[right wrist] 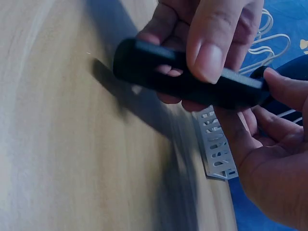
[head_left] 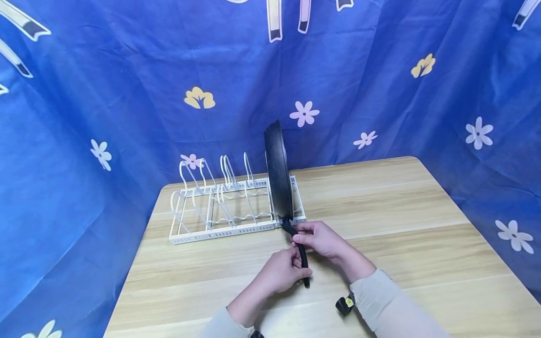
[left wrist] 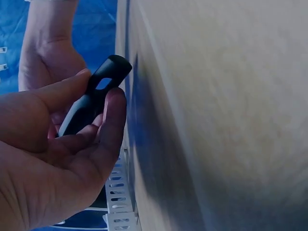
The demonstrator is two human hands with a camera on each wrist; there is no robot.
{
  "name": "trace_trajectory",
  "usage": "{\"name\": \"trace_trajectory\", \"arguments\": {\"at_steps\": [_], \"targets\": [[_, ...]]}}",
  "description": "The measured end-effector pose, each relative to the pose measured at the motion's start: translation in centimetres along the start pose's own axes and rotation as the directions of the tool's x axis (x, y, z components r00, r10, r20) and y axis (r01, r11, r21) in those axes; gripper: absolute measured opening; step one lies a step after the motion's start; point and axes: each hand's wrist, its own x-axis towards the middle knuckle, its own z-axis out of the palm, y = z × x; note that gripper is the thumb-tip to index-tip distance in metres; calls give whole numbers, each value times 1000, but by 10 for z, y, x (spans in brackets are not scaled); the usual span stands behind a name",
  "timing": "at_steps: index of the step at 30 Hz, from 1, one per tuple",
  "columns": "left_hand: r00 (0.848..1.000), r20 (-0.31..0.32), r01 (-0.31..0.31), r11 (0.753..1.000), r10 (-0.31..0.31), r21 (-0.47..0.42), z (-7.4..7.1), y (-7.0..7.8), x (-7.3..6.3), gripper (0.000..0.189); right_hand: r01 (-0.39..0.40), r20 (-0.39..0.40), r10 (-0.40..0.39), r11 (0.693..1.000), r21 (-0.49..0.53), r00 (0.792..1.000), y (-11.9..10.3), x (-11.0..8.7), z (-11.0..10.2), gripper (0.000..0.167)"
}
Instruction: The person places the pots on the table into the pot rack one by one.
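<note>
A black frying pan (head_left: 279, 173) stands on its edge at the right end of a white wire rack (head_left: 224, 232), its handle pointing toward me. My left hand (head_left: 281, 270) pinches the handle near its free end, thumb on one side and fingers on the other. Farther up, close to the pan, my right hand (head_left: 319, 239) grips the same handle. In the left wrist view the handle (left wrist: 91, 103) shows a hanging slot near its tip, raised off the tabletop. The right wrist view shows both hands around the handle (right wrist: 159, 72).
Several white wire dividers (head_left: 226, 171) rise from the rack left of the pan. The rack stands on a wood-grain table (head_left: 380, 206) near its back left. A blue patterned cloth (head_left: 338, 94) hangs behind and beside the table. A small black device (head_left: 344, 305) sits by the right sleeve.
</note>
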Motion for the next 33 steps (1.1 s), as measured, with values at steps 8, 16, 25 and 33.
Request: {"name": "trace_trajectory", "arguments": {"at_steps": [8, 16, 25, 33], "targets": [[1000, 15, -1, 997, 0, 75, 1, 4, 3, 28, -26, -56, 25, 999, -22, 998, 1, -2, 4, 47], [1000, 27, -4, 995, 2, 102, 2, 6, 4, 29, -35, -90, 30, 998, -51, 995, 3, 0, 3, 42], [998, 30, -61, 968, 55, 243, -7, 10, -9, 21, -16, -124, -64, 833, -553, 990, -3, -11, 4, 41], [978, -95, -114, 856, 186, 505, -22, 20, -38, 33, -14, -93, -114, 556, -831, 989, -20, -44, 2, 55]]}}
